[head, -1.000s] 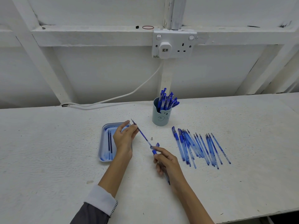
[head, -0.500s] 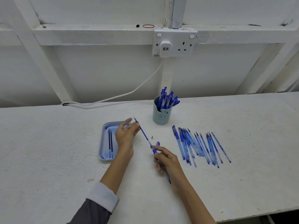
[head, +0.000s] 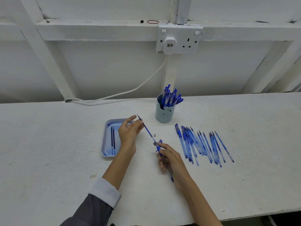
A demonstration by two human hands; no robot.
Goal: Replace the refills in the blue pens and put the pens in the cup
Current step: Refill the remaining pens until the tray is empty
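My right hand (head: 171, 158) grips a blue pen barrel (head: 158, 148) just above the table, its open end pointing up and left. A thin blue refill (head: 147, 130) sticks out of that end, and my left hand (head: 129, 132) pinches its upper part. The small metal pen tip (head: 154, 135) stands on the table beside the refill. A grey-blue cup (head: 164, 114) behind holds several blue pens. More blue pens and refills (head: 203, 144) lie in a row at the right.
A light blue tray (head: 106, 144) with two dark refills (head: 112, 140) lies under and left of my left hand. A white cable (head: 130, 91) runs from the wall socket (head: 179, 39) along the table's back edge. The table's front edge is close at the lower right.
The hands, refill and barrel have barely moved; my left hand has kept its pinch on the refill. The view has tilted slightly.
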